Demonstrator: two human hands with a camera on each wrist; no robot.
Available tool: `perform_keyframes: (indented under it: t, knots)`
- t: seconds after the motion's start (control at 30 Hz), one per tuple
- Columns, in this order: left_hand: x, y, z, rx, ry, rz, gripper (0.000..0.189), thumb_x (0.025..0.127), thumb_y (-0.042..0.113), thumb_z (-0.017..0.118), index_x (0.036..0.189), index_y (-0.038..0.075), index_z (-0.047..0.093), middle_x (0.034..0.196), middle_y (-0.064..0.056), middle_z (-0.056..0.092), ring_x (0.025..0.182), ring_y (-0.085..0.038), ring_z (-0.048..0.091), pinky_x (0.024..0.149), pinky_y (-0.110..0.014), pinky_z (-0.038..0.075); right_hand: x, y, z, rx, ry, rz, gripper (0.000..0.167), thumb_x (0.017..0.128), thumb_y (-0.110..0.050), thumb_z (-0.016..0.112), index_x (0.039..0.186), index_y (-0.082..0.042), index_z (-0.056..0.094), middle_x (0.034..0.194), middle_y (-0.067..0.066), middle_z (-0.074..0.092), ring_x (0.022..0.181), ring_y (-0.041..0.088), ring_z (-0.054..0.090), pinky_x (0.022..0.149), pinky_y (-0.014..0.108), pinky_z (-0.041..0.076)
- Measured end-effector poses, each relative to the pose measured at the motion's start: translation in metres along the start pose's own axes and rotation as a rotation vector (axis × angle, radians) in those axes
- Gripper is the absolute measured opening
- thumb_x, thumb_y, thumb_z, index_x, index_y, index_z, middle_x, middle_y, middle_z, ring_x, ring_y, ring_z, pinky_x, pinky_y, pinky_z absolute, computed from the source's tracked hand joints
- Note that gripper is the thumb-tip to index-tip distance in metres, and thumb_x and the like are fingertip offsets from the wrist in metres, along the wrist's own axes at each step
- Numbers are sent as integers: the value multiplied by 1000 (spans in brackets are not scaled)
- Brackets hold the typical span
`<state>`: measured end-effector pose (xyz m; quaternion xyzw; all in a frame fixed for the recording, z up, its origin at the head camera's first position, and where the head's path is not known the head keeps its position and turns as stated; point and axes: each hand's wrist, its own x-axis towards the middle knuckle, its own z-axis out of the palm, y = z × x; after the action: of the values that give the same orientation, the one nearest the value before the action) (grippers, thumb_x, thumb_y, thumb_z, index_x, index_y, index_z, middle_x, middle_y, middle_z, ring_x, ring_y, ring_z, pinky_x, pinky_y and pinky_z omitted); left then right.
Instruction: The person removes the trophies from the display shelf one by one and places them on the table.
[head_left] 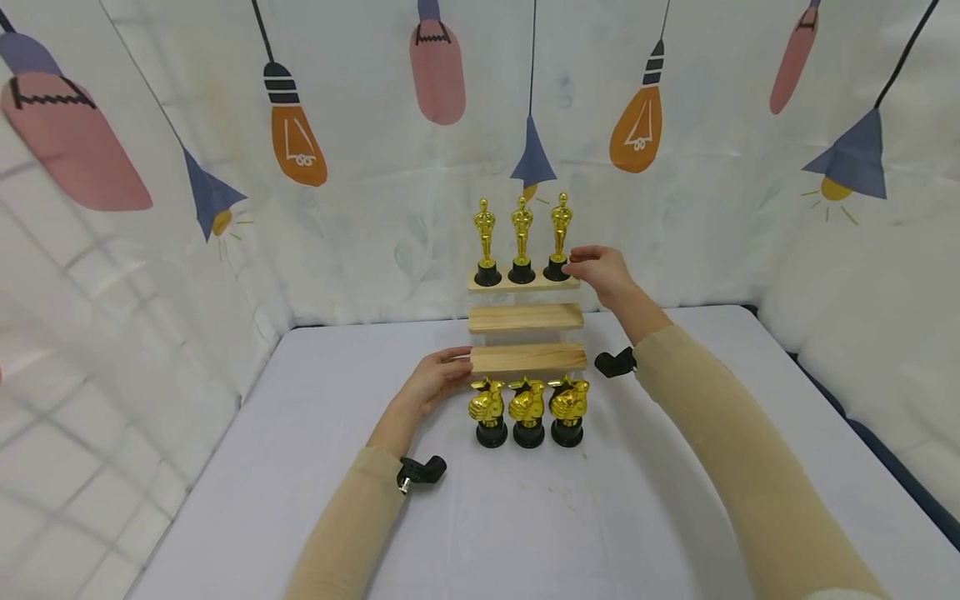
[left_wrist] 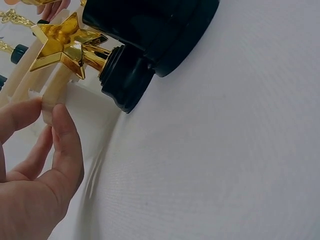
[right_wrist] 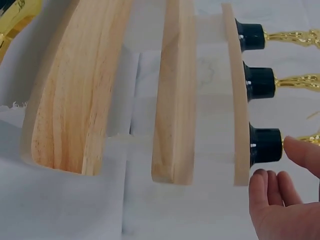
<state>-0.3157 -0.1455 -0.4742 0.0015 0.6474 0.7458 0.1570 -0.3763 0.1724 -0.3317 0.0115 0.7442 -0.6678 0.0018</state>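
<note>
A tiered display stand with wooden shelves stands mid-table. My left hand (head_left: 437,379) pinches the left end of its lowest shelf (head_left: 528,358); thumb and fingertips meet the wood in the left wrist view. Three golden figure trophies on black bases line the top shelf (right_wrist: 241,110). At the right-hand figure trophy (head_left: 559,229) is my right hand (head_left: 603,271), its fingers loosely bent beside the black base (right_wrist: 266,145). Its thumb tip overlaps the base's edge in the right wrist view. Three golden thumbs-up trophies with stars (head_left: 527,408) stand in front of the lowest shelf.
The middle shelf (head_left: 525,317) is bare wood. A white cloth covers the table (head_left: 337,400). Behind it hangs a pale curtain (head_left: 360,233) printed with lamps and bulbs. Each wrist wears a black camera mount, such as the left one (head_left: 423,471).
</note>
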Motion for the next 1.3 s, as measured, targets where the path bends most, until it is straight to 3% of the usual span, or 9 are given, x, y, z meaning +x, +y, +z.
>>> perform_keyframes:
  t: [0.37, 0.63, 1.3]
  knots:
    - [1, 0, 1, 8, 13, 3, 49, 100, 3, 64, 146, -4, 50, 131, -21, 62, 105, -20, 67, 90, -32, 58, 10, 1, 4, -86, 8, 15, 55, 95, -8, 74, 146, 0, 53, 149, 16, 49, 138, 33, 45, 118, 45, 35]
    - [0, 1, 1, 4, 16, -3, 49, 100, 2, 64, 146, -4, 50, 137, -23, 57, 107, -21, 66, 92, -33, 57, 14, 3, 8, -165, 23, -11, 52, 95, -9, 75, 142, 0, 57, 146, 17, 51, 137, 34, 45, 116, 47, 37]
    - [-1, 0, 2, 0, 22, -2, 49, 99, 3, 67, 145, -4, 51, 137, -23, 57, 108, -22, 66, 93, -33, 57, 6, 1, 8, -218, 9, -33, 48, 97, -12, 73, 140, 1, 58, 146, 18, 51, 137, 35, 44, 116, 48, 37]
